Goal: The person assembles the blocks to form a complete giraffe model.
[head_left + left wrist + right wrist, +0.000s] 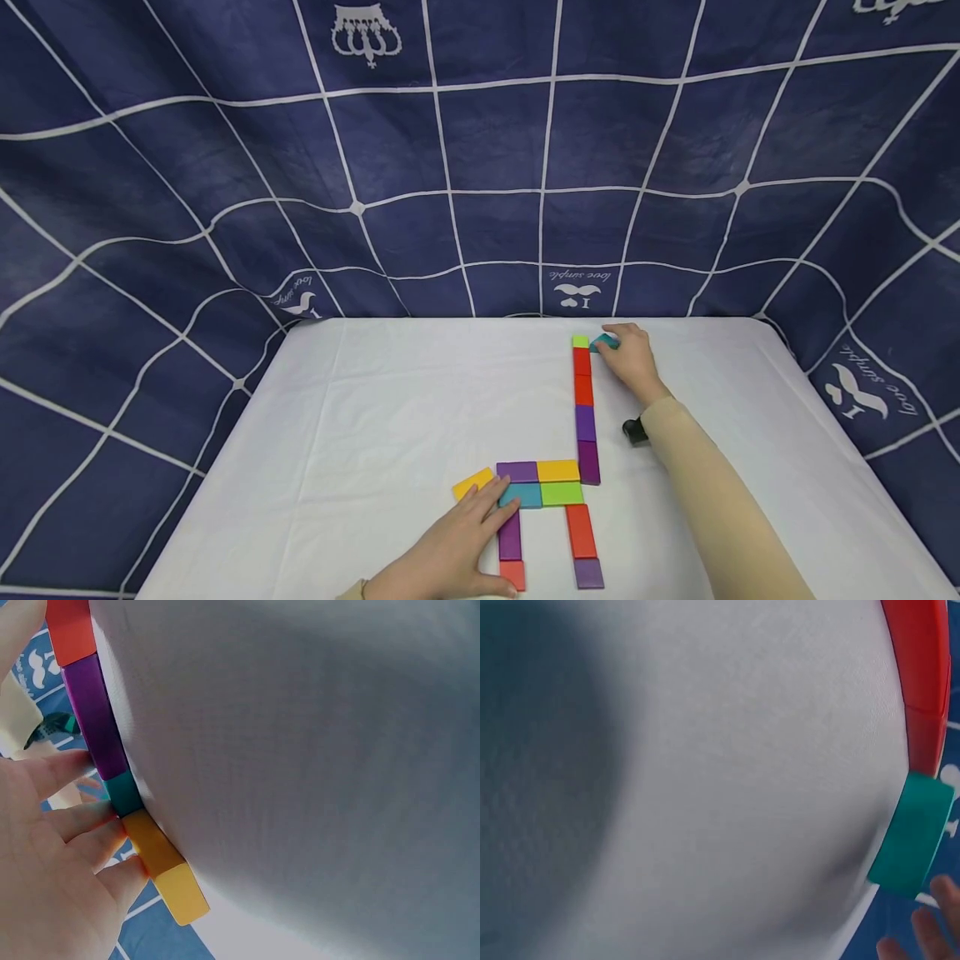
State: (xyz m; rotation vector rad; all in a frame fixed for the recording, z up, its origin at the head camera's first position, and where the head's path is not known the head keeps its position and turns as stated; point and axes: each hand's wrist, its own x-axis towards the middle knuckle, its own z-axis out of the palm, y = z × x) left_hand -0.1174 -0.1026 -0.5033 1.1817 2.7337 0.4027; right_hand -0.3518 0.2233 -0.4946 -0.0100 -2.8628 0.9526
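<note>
Up by the far table edge, my right hand [632, 360] pinches a teal block [604, 342] between thumb and fingers. It is angled beside the lime block [581, 342] that tops a long column of blocks. In the right wrist view the teal block [911, 836] appears past the red blocks [922, 667], fingertips close by. My left hand [459, 542] rests with spread fingers on the lower blocks, over another teal block [522, 496] and near a slanted yellow block [472, 483]. In the left wrist view its fingers touch the purple block [96, 716] and yellow block [165, 862].
Flat blocks form a figure: the column, a two-row body with a lime block [562, 494], and two legs, one of them red [581, 531] and purple [588, 573]. A black object [634, 432] lies by the right forearm. Blue checked cloth [495, 142] hangs behind the white table [405, 392].
</note>
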